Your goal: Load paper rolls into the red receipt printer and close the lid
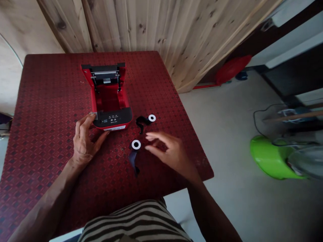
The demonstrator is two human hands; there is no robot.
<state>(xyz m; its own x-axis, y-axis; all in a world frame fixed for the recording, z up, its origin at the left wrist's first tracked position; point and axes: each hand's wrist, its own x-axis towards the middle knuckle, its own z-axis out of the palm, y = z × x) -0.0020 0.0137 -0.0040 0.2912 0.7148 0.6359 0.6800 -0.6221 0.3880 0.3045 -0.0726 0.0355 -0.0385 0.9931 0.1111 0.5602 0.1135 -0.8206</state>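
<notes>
A red and black label printer [113,117] stands on the table with its lid [104,72] raised, showing a red inner bay. My left hand [84,139] grips its front left corner, fingers along the side and thumb at the lower front edge. My right hand [169,149] hovers over the table, thumb and fingers apart, holding nothing. Just left of those fingertips lies a small ribbon roll [136,145] with a white end and a dark tail trailing toward me. A second ribbon roll [151,118] lies farther back, its black strip curling left.
The table [47,134] has a dark red patterned top, and its right edge runs close by my right forearm. A wooden plank wall [141,27] rises behind it. On the floor to the right are a green tub [267,158] and a red round object [233,70].
</notes>
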